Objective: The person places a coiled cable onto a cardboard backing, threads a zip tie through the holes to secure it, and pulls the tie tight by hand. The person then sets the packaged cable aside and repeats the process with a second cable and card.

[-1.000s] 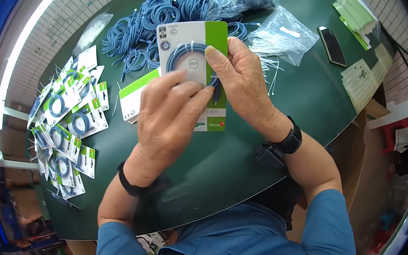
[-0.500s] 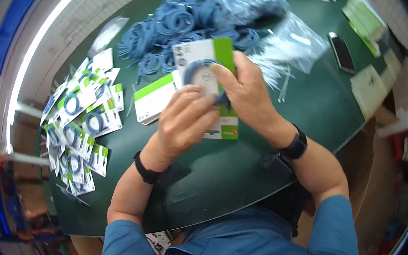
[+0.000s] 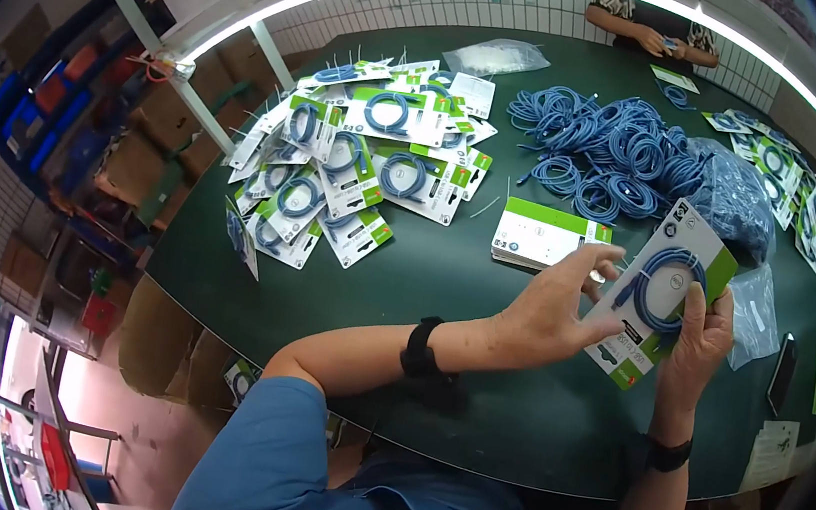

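Observation:
In my right hand (image 3: 698,341) is a white and green cardboard card (image 3: 622,342), tilted, with its thumb on the front and the fingers mostly hidden behind. A coiled blue cable (image 3: 637,293) lies against the card's face, bound with a white tie near its top. My left hand (image 3: 556,300) is at the card's left edge, thumb and fingers spread apart with nothing between them; whether the thumb tip touches the card I cannot tell. Just beyond that hand lies a stack of flat white and green cards (image 3: 539,238).
A heap of carded cables (image 3: 343,162) covers the table's left part. Loose blue cable coils (image 3: 607,142) lie at the back, beside a plastic bag of cables (image 3: 736,202). A phone (image 3: 782,373) sits at right. Another person's hands (image 3: 665,47) show across the table (image 3: 323,291).
My view has swung left. My left hand has come off the cable and opened beside the card. The right hand still holds the card with its coil, now seen further right.

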